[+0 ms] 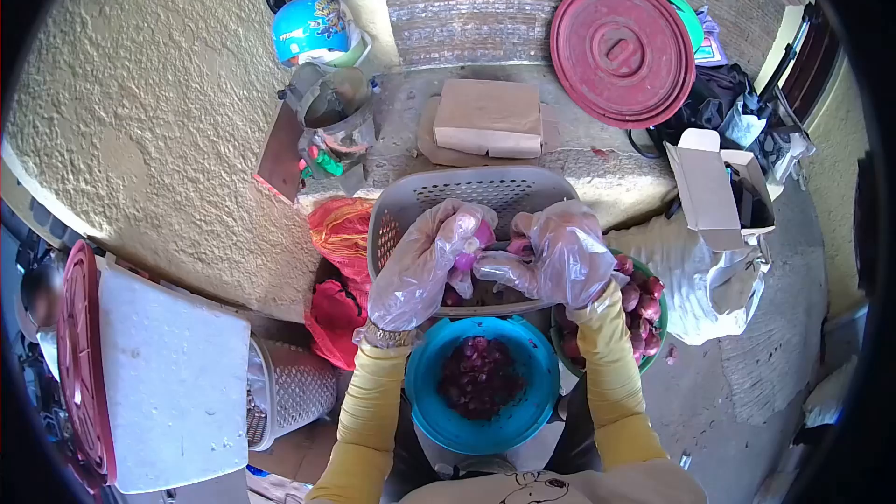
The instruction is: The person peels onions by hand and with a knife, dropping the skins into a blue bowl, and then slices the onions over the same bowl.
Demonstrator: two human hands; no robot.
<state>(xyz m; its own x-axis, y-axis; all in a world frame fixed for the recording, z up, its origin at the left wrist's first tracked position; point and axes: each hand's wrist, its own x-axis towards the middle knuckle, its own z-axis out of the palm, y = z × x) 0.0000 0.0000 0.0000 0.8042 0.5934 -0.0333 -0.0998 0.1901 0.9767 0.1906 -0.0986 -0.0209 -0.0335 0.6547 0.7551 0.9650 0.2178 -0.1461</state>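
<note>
Both my hands wear clear plastic gloves and are over a grey perforated basket point(476, 179). My left hand point(420, 266) is closed around a peeled purple onion point(476, 247). My right hand point(569, 252) is closed close beside it, with a dark pink bit point(520, 247) at its fingertips that I cannot make out. Below the basket, between my legs, a blue basin point(425, 415) holds a heap of dark red onions point(481, 378). Partly hidden by my right forearm, a green basin point(661, 341) holds several unpeeled red onions point(644, 308).
A cardboard box point(490, 112) lies on the ledge ahead, with a red lid point(621, 51) leaning on the wall. An open carton point(714, 187) and white sack point(695, 289) are at right. Left are a red mesh bag point(345, 233), a white board point(173, 373) and a woven-patterned bin point(303, 383).
</note>
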